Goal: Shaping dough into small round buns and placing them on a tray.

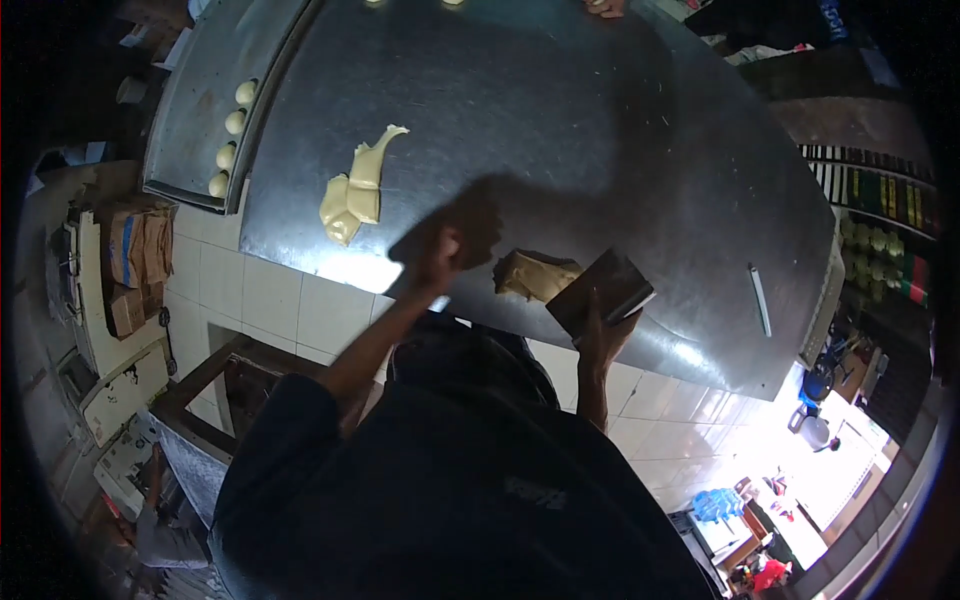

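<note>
My right hand [600, 335] is closed on a dough scraper [598, 290], a dark, flat rectangular blade with a paler edge. The blade is tilted over the near edge of the metal table [480, 120]. Right beside it lies a shaded lump of dough [537, 276], partly covered by the blade. My left hand [437, 265] hovers left of that lump, above the table's near edge; shadow and blur hide how its fingers are set. Farther left, a pale, glossy piece of dough [352, 195] rests on the metal, with a thin tail pointing away from me.
A metal tray [190, 130] along the table's left side carries several dough balls [226, 156]. A thin white stick [760, 300] lies at the right. Another person's hand [605, 8] shows at the far edge. A dark metal frame [230, 385] stands below, to my left.
</note>
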Action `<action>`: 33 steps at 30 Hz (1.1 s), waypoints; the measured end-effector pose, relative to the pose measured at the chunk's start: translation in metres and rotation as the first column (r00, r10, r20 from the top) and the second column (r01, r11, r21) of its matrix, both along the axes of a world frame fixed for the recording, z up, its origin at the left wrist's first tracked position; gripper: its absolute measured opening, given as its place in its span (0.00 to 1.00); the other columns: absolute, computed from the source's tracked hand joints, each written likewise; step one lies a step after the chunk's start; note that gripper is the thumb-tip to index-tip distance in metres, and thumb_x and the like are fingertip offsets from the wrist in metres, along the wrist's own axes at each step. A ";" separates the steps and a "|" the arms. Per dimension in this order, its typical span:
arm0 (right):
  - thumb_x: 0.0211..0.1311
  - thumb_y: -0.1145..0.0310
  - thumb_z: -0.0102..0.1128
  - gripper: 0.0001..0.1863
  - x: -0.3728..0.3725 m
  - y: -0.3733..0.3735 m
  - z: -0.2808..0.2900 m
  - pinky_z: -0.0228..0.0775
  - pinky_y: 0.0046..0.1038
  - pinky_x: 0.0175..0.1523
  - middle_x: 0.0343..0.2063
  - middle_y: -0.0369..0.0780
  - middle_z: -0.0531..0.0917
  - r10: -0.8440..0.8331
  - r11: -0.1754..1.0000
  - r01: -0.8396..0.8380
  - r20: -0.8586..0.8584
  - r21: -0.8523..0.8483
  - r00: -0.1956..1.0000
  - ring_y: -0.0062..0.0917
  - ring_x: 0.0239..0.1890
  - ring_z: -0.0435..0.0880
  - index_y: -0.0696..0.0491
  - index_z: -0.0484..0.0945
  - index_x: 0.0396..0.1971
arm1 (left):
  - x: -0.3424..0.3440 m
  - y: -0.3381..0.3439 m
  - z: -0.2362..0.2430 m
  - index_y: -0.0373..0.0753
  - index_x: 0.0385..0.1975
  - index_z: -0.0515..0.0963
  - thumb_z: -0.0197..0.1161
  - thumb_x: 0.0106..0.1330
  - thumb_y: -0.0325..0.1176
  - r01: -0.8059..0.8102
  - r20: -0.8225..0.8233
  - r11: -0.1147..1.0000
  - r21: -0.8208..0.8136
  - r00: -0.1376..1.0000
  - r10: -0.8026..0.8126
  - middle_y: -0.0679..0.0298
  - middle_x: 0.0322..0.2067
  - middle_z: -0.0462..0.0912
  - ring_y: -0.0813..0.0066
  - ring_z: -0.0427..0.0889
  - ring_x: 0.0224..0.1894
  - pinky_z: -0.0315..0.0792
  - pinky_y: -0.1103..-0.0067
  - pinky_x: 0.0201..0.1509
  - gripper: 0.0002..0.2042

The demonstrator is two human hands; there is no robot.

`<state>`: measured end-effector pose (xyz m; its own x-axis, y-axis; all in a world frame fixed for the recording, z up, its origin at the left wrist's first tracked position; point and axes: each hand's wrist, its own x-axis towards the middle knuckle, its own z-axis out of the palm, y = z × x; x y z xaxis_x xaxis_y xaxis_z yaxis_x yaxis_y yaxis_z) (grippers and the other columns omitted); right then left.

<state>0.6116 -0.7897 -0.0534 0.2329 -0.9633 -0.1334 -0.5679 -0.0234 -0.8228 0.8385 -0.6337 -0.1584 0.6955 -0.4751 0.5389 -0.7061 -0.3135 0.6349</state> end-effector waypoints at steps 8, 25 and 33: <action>0.48 0.59 0.69 0.43 -0.015 -0.038 -0.002 0.58 0.37 0.60 0.53 0.51 0.68 0.052 0.999 -0.052 0.060 -0.005 0.997 0.39 0.55 0.67 0.61 0.55 0.59 | -0.044 -0.019 -0.011 0.36 0.37 0.73 0.60 0.57 0.29 -0.138 -0.075 0.978 0.155 0.986 0.151 0.54 0.35 0.75 0.58 0.74 0.39 0.68 0.70 0.42 0.09; 0.47 0.58 0.71 0.45 -0.018 -0.061 -0.005 0.58 0.35 0.60 0.54 0.49 0.68 0.087 0.996 -0.086 0.095 -0.016 0.992 0.36 0.56 0.68 0.60 0.55 0.61 | -0.055 0.010 0.004 0.35 0.48 0.71 0.71 0.49 0.32 -0.108 -0.294 0.971 0.212 0.941 0.169 0.53 0.42 0.73 0.59 0.71 0.46 0.68 0.69 0.49 0.25; 0.50 0.63 0.68 0.38 0.023 -0.002 -0.010 0.62 0.31 0.57 0.51 0.46 0.71 0.125 0.990 -0.135 0.211 0.035 0.970 0.31 0.52 0.70 0.61 0.59 0.58 | 0.048 0.185 0.034 0.34 0.46 0.70 0.68 0.54 0.34 -0.707 -0.116 0.706 -0.041 0.706 0.699 0.56 0.38 0.74 0.65 0.73 0.39 0.68 0.72 0.46 0.22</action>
